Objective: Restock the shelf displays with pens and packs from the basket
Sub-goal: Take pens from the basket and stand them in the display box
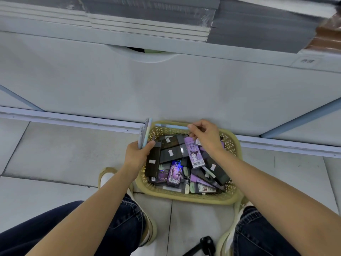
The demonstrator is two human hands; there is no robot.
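**Q:** What is at the left of the view?

**A:** A grey tiled floor (55, 154), seen from above by a person in dark blue jeans. The person's left hand (137, 156) reaches forward. Its fingers are curled round a bundle of slim pens (144, 133), pale grey and pale blue. The pens stand up out of the fist, just beside the basket's left edge.

**Q:** And the basket?

**A:** A yellow plastic basket (231, 145) with lattice walls sits on the floor against the foot of a white shelf unit (166, 80). It is heaped with packs. Several long dark translucent pen boxes (172, 153) with small white labels lie across its left and middle. A lilac box (196, 154), printed with a cartoon character and a barcode, lies tilted on top of them.

**Q:** What is the right hand doing?

**A:** The right hand (207, 138) hovers over the far side of the basket. It pinches one pale blue pen (171, 126) between thumb and fingertips. The pen lies level, pointing left above the far rim.

**Q:** Anything higher up?

**A:** Stacks of grey-covered flat books (147, 21) lie on the shelf along the top.
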